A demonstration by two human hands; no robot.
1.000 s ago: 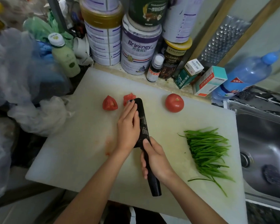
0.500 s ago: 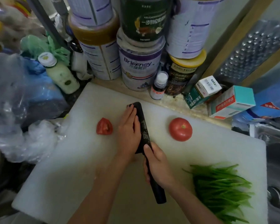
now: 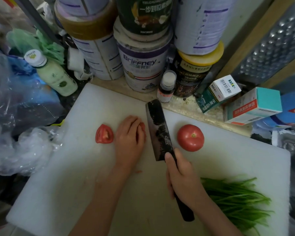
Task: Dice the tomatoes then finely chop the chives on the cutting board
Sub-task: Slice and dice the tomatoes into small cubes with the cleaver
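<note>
My left hand (image 3: 130, 138) curled over tomato piece (image 3: 142, 127); my right hand (image 3: 182, 178) grips knife (image 3: 159, 130), blade just beside that piece.

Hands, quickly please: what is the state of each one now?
Left hand: fingers curled over a tomato piece, holding it down.
Right hand: grips the knife by its handle.

cutting board (image 3: 75, 167) | whole tomato (image 3: 190, 137) | tomato wedge (image 3: 104, 134) (cut face up) | chives (image 3: 237, 201)
</note>
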